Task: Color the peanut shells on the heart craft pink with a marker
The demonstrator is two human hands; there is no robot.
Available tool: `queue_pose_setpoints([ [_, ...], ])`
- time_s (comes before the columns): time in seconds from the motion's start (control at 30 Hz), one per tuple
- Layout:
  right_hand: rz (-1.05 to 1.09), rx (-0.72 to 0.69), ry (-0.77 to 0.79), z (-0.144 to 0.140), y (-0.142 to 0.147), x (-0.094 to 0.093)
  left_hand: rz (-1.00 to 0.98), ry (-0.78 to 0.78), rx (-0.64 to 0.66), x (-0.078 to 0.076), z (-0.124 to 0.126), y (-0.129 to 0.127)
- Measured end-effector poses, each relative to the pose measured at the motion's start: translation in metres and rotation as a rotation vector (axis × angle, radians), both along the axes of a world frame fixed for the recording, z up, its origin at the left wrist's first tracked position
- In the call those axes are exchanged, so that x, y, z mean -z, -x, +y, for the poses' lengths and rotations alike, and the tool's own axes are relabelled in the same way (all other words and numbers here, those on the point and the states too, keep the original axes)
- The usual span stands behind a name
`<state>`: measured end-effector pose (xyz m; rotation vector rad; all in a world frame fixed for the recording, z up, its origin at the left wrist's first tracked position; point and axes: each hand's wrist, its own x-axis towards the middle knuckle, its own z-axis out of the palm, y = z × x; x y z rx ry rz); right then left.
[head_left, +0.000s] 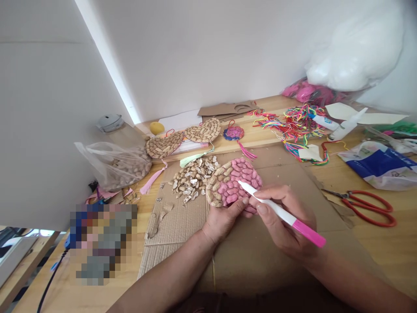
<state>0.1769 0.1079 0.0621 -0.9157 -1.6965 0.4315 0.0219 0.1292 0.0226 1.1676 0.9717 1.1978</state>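
My left hand (224, 219) grips the lower edge of a heart-like plaque covered in peanut shells (233, 184), thumb on its front. Much of the plaque's right and middle is pink, while the shells along its left side are bare tan. In my right hand (289, 217) is a white marker with a pink end (282, 212), held like a pen. Its tip touches or hovers just over the pink shells; I cannot tell which. Beneath and around my hands lies a flat cardboard sheet (247, 256), with a pile of loose peanut shells (192, 180) behind the plaque.
Two tan shell plaques (165, 145) and a small round coloured one (233, 133) with tassels stand behind. Red-handled scissors (371, 206) lie right, below tangled coloured threads (302, 121) and a glue bottle (350, 126). A plastic bag of peanuts (127, 167) stands left.
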Motion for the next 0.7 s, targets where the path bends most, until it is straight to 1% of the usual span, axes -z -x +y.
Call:
queue_pose_setpoints([
  [0.17, -0.005, -0.046, 0.022, -0.003, 0.0, -0.002, -0.043, 0.036, 0.01, 0.001, 0.0, 0.001],
  [0.3, 0.017, -0.062, 0.108, -0.007, 0.002, 0.002, -0.036, 0.007, -0.016, 0.001, 0.0, 0.001],
  [0.37, 0.028, -0.068, 0.124, -0.008, 0.003, 0.004, -0.039, 0.004, -0.025, 0.001, -0.001, 0.002],
  [0.47, 0.032, -0.039, 0.102, -0.005, 0.004, 0.002, -0.059, 0.036, 0.021, 0.001, -0.001, 0.002],
  [0.57, 0.048, 0.017, 0.074, -0.001, 0.004, -0.005, -0.094, 0.078, 0.078, 0.003, -0.002, 0.002],
  [0.63, 0.059, 0.046, 0.06, 0.001, 0.005, -0.009, -0.103, 0.092, 0.094, 0.003, -0.002, 0.001],
  [0.7, 0.063, 0.044, 0.063, 0.001, 0.005, -0.01, -0.106, 0.091, 0.097, 0.004, -0.001, 0.001],
])
